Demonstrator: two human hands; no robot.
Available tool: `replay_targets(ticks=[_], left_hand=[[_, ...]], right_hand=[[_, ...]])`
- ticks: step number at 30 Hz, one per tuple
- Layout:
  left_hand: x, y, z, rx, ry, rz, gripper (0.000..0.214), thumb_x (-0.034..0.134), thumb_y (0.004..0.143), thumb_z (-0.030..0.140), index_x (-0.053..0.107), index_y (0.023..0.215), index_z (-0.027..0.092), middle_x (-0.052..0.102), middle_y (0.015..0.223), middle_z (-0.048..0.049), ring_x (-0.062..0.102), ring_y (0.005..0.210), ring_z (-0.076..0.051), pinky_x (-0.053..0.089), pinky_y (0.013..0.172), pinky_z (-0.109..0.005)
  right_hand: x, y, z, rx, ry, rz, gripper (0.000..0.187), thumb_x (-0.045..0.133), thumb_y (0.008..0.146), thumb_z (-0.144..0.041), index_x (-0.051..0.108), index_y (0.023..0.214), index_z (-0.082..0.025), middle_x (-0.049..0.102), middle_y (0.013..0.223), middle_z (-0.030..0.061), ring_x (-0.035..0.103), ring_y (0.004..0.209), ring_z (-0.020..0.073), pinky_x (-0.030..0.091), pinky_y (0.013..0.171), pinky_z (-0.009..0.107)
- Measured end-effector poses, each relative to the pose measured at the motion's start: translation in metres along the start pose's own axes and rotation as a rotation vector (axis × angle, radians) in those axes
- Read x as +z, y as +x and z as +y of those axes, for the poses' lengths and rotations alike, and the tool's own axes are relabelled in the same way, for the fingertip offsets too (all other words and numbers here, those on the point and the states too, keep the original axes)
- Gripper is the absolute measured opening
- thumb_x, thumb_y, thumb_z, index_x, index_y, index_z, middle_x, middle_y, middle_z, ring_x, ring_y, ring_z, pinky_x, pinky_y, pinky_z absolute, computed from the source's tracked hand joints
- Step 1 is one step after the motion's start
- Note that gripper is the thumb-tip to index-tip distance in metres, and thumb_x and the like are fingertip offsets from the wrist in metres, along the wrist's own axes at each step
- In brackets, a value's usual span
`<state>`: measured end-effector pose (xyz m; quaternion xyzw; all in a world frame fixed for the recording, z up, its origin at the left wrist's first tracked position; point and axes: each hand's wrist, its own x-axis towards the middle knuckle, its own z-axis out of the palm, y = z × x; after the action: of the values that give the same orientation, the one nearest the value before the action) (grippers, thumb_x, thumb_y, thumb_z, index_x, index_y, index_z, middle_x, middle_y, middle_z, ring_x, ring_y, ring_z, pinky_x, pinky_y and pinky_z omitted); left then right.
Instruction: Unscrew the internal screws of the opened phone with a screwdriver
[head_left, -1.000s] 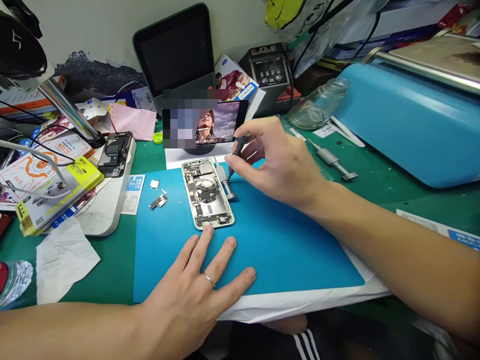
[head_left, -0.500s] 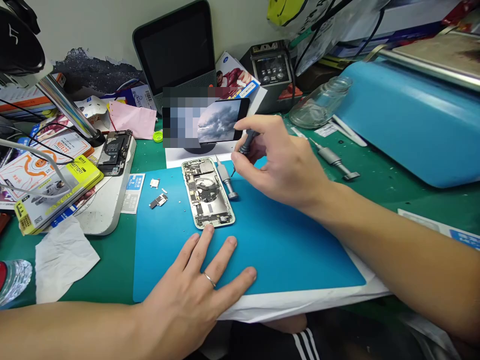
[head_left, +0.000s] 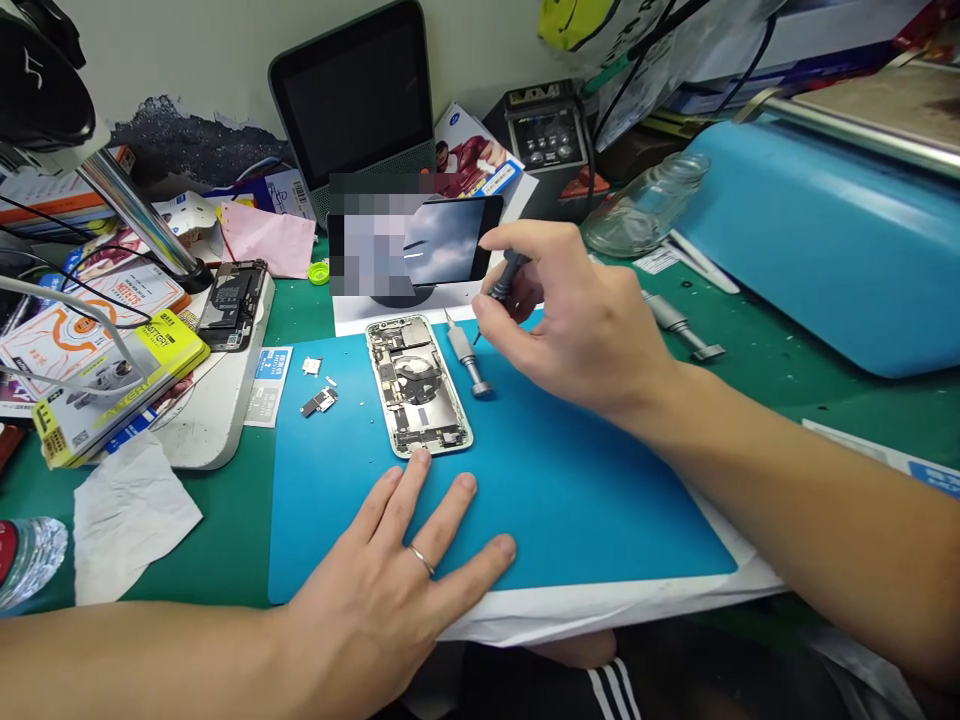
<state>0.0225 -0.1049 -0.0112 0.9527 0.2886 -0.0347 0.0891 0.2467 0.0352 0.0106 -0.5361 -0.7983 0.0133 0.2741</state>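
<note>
An opened phone (head_left: 416, 385) lies face down on the blue mat (head_left: 570, 500), its boards and shields showing. My left hand (head_left: 397, 590) rests flat on the mat, fingers spread, one fingertip touching the phone's near end. My right hand (head_left: 577, 320) pinches a dark screwdriver (head_left: 504, 282), tip down, just right of the phone's top. A second grey screwdriver (head_left: 469, 355) lies on the mat beside the phone. Small removed parts (head_left: 317, 400) sit left of the phone.
A phone on a stand (head_left: 420, 245) plays video behind the mat. Another opened phone (head_left: 232, 300) lies on a white pad at left, near boxes (head_left: 112, 385) and tissue (head_left: 131, 515). A glass jar (head_left: 645, 205), a third screwdriver (head_left: 686, 330) and a blue machine (head_left: 817, 230) stand at right.
My right hand has shifted slightly right and up with the screwdriver, away from the phone. The left hand has stayed flat on the mat.
</note>
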Motion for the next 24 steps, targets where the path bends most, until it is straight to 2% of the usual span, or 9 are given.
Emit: replay_targets(ticks=[12,14,19,24], left_hand=[[-0.001,0.001,0.001,-0.001,-0.01,-0.017,0.075,0.061,0.095,0.03,0.024,0.16,0.025,0.017,0.168,-0.0197,0.008,0.151,-0.054,0.029,0.117,-0.066],[-0.001,0.001,0.0,0.0,-0.003,-0.008,0.073,0.059,0.096,0.031,0.025,0.16,0.025,0.019,0.168,-0.0197,0.009,0.151,-0.054,0.03,0.117,-0.066],[-0.001,0.002,-0.001,0.001,0.014,0.003,0.071,0.059,0.096,0.032,0.028,0.159,0.025,0.022,0.167,-0.0191,0.014,0.15,-0.055,0.032,0.116,-0.066],[-0.003,0.002,0.0,0.003,0.026,0.008,0.074,0.062,0.094,0.033,0.029,0.159,0.025,0.023,0.166,-0.0195,0.017,0.15,-0.055,0.033,0.115,-0.066]], right_hand=[[-0.005,0.004,0.001,0.034,-0.12,0.005,0.044,0.041,0.098,-0.032,0.048,0.14,-0.021,0.073,0.094,0.0093,0.07,0.082,0.0268,0.053,0.076,0.037],[-0.003,0.004,0.003,0.008,-0.124,0.039,0.043,0.043,0.097,-0.032,0.048,0.139,-0.021,0.073,0.092,0.0075,0.07,0.079,0.0256,0.053,0.072,0.035],[0.008,0.005,0.013,-0.11,-0.107,0.214,0.043,0.055,0.09,-0.03,0.053,0.132,-0.02,0.07,0.08,0.0026,0.066,0.064,0.0216,0.049,0.059,0.032],[0.01,0.006,0.015,-0.127,-0.09,0.242,0.045,0.059,0.087,-0.027,0.055,0.131,-0.018,0.07,0.08,0.0037,0.066,0.063,0.0223,0.048,0.056,0.033]])
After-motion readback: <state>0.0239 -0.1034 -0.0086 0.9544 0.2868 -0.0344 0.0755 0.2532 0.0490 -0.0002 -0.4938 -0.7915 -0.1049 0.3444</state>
